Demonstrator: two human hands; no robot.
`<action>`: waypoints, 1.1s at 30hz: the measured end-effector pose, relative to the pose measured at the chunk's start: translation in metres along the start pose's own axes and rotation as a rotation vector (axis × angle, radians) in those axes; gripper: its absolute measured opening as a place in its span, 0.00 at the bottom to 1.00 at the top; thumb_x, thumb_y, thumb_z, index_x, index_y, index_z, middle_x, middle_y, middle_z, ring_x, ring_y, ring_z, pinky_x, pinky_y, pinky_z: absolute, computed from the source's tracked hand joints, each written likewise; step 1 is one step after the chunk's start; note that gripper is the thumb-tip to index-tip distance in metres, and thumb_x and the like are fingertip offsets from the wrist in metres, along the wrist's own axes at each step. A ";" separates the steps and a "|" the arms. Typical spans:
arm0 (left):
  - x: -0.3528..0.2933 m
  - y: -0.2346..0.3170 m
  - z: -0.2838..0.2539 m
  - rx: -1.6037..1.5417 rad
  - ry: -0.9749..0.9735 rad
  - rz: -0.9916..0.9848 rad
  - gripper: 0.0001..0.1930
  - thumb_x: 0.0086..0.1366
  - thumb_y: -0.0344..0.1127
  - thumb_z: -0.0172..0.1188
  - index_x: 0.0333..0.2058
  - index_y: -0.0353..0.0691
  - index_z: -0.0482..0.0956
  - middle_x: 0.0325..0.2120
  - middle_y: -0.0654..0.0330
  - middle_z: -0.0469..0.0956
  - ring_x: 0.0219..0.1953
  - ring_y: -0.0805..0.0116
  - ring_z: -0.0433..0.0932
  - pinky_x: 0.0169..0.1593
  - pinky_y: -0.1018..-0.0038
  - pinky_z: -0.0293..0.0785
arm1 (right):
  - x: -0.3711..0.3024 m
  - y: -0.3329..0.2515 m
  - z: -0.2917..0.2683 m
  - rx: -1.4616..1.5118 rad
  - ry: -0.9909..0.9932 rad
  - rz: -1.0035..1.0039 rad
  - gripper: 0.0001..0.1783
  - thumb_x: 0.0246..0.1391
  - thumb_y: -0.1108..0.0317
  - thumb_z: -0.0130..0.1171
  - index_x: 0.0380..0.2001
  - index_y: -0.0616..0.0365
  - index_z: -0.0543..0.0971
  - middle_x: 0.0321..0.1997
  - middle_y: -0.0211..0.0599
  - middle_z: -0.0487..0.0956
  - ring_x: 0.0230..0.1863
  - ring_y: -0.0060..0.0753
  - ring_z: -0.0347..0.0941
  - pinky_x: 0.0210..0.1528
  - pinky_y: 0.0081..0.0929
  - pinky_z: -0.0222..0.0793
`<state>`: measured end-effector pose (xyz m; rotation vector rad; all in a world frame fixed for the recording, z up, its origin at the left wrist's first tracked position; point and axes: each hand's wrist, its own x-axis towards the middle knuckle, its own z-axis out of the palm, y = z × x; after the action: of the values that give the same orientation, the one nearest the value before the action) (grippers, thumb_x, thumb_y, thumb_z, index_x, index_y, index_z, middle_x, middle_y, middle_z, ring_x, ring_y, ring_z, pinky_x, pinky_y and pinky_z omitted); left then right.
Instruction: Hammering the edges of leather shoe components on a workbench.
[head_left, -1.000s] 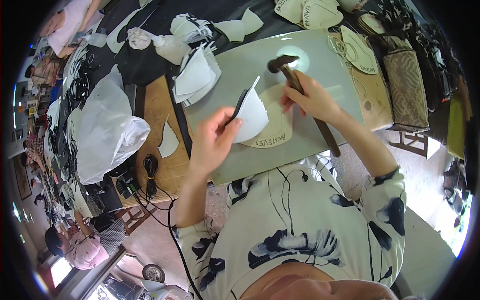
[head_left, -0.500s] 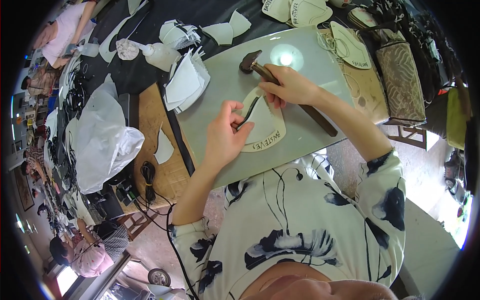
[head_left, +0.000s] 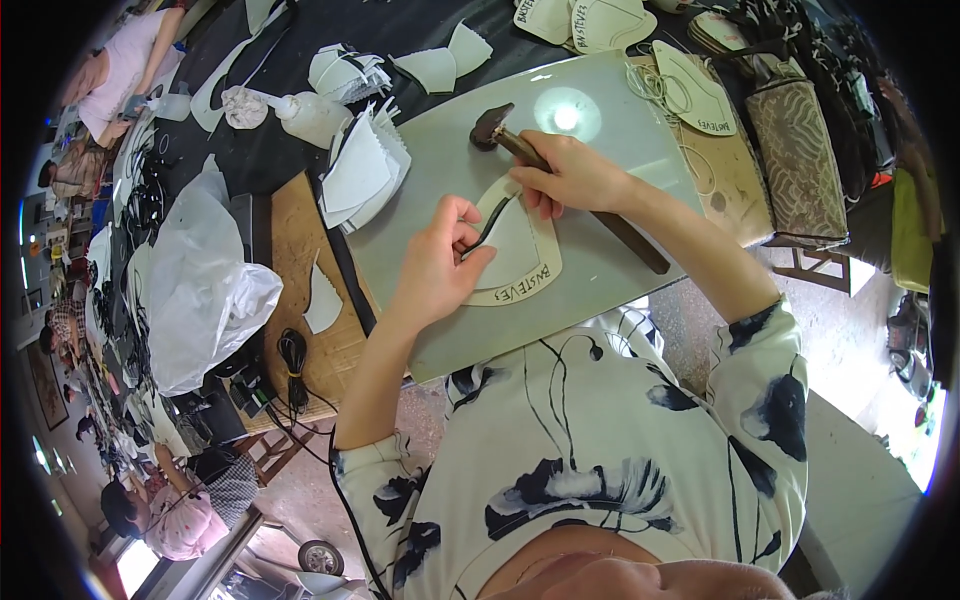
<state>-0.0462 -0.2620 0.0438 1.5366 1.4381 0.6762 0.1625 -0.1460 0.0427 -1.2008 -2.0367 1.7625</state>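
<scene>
A pale shoe-upper-like piece [head_left: 512,244] with a black strip [head_left: 488,224] along its curved edge lies on a cream lettered pattern template [head_left: 545,283], atop the grey-green board [head_left: 440,335]. My left hand [head_left: 437,260] pinches the strip's lower end between thumb and fingers. Closed around the wooden handle of a hammer [head_left: 632,242], my right hand [head_left: 572,177] also has its thumb and fingertips by the strip's upper end. The hammer's dark head points away to the left, and the palm hides the middle of the handle.
Stacked white pieces [head_left: 366,170] stand at the board's left edge. Beyond are a white squeeze bottle [head_left: 312,118] and more cut pieces [head_left: 345,75]. A plastic bag [head_left: 205,290] and coiled black cable [head_left: 291,355] sit left. Right are cord [head_left: 665,92] and a patterned box-shaped item [head_left: 797,160].
The whole view has shifted slightly left. Both hands, the hammer and the edged piece keep nearly the same places relative to the board.
</scene>
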 end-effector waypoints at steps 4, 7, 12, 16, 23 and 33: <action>-0.001 0.005 0.000 0.040 0.019 -0.001 0.18 0.57 0.28 0.66 0.41 0.36 0.66 0.21 0.64 0.76 0.22 0.79 0.67 0.28 0.79 0.67 | 0.001 0.001 0.002 0.020 0.021 -0.002 0.09 0.65 0.68 0.52 0.35 0.63 0.70 0.22 0.34 0.78 0.19 0.21 0.75 0.21 0.20 0.72; -0.001 0.006 0.004 0.048 0.051 -0.012 0.18 0.57 0.29 0.67 0.41 0.36 0.66 0.22 0.62 0.78 0.21 0.78 0.69 0.28 0.78 0.69 | 0.000 0.002 0.001 0.026 0.021 0.002 0.09 0.65 0.67 0.51 0.35 0.62 0.70 0.22 0.34 0.78 0.19 0.21 0.75 0.22 0.20 0.72; -0.002 0.001 0.007 0.118 0.087 0.042 0.18 0.57 0.29 0.67 0.40 0.36 0.66 0.22 0.60 0.78 0.20 0.75 0.70 0.27 0.77 0.69 | -0.005 0.001 -0.003 0.038 0.012 -0.002 0.10 0.66 0.66 0.51 0.35 0.62 0.69 0.22 0.33 0.77 0.20 0.21 0.75 0.23 0.20 0.71; -0.002 0.003 0.008 0.167 0.085 0.027 0.18 0.56 0.29 0.67 0.39 0.35 0.66 0.22 0.59 0.78 0.20 0.74 0.71 0.27 0.76 0.69 | -0.018 -0.009 -0.006 0.063 0.056 0.062 0.10 0.65 0.66 0.52 0.33 0.61 0.68 0.21 0.31 0.76 0.20 0.20 0.74 0.22 0.21 0.69; -0.002 0.004 0.011 0.221 0.112 0.033 0.18 0.56 0.29 0.66 0.39 0.35 0.66 0.22 0.57 0.78 0.20 0.71 0.73 0.27 0.74 0.70 | -0.021 -0.004 0.016 -0.375 0.156 -0.218 0.16 0.56 0.65 0.62 0.35 0.63 0.66 0.22 0.44 0.77 0.25 0.45 0.77 0.31 0.37 0.71; -0.011 0.007 -0.014 0.093 0.049 -0.169 0.20 0.55 0.28 0.67 0.42 0.33 0.67 0.23 0.55 0.80 0.26 0.63 0.80 0.31 0.70 0.74 | -0.018 -0.006 0.023 -0.563 0.087 -0.090 0.20 0.51 0.68 0.65 0.38 0.64 0.64 0.29 0.53 0.78 0.38 0.60 0.76 0.39 0.48 0.69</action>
<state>-0.0574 -0.2691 0.0583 1.4572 1.6351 0.5558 0.1575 -0.1745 0.0477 -1.2609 -2.5743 1.0995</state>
